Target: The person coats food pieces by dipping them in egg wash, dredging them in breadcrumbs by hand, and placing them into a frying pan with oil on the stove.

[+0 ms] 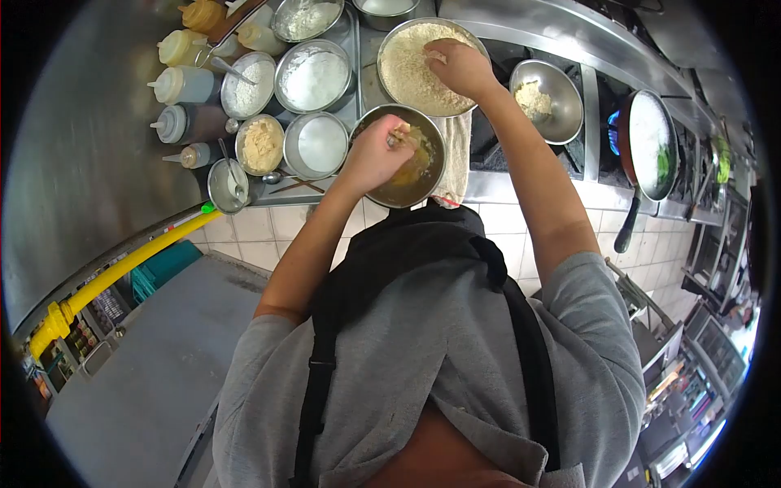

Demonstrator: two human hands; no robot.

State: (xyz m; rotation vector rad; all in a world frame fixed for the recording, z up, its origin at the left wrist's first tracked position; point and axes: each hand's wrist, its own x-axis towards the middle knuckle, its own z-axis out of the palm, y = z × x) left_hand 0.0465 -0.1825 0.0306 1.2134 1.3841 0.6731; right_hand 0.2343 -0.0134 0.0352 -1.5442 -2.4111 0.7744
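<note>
My left hand (378, 159) is over a steel bowl (403, 199) of yellowish wet mixture (416, 167) that looks like beaten egg. Its fingers are curled together around something wet and pale, too small to name. My right hand (464, 69) reaches into a wide bowl (480, 49) of pale breadcrumbs (411, 69). Its fingers are bent together at the crumb surface, and whatever lies between them is hidden. To the right of my right forearm, a steel bowl (569, 106) holds a small heap of crumb-coated pieces (533, 99).
Left of the bowls stand several containers of white powder (313, 77), a tub of yellow powder (262, 145) and squeeze bottles (183, 85). A folded towel (455, 154) hangs at the counter edge. At right, a pan (651, 142) of bubbling contents sits over a lit blue flame (613, 132), handle outward.
</note>
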